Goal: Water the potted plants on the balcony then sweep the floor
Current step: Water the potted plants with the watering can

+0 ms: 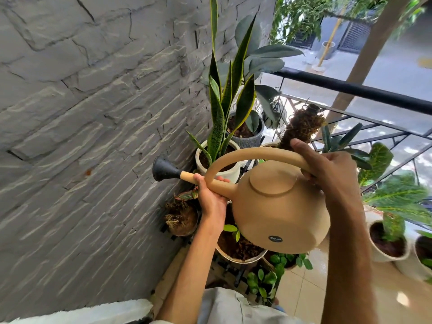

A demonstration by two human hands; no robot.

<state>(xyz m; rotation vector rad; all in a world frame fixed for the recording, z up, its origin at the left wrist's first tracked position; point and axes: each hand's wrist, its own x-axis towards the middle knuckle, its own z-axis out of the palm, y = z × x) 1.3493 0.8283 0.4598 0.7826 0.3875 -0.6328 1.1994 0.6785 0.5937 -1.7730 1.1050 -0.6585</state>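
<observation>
A beige watering can (280, 206) is tipped forward, its black rose (163, 169) pointing left toward the stone wall beside a white pot (233, 174) with a tall snake plant (224, 101). My left hand (211, 195) grips the spout close to the can's body. My right hand (327, 169) grips the far end of the arched handle. Below the can sit a round coir pot (181, 217) and a soil-filled pot (238, 251) with a small seedling. No water stream is visible.
A grey stone wall (93, 136) fills the left. A black railing (350, 88) runs across the right, with white pots (388, 249) of broad-leaved plants beneath it. A grey ribbed pot (250, 136) stands behind the snake plant. Tiled floor (304, 291) shows at lower right.
</observation>
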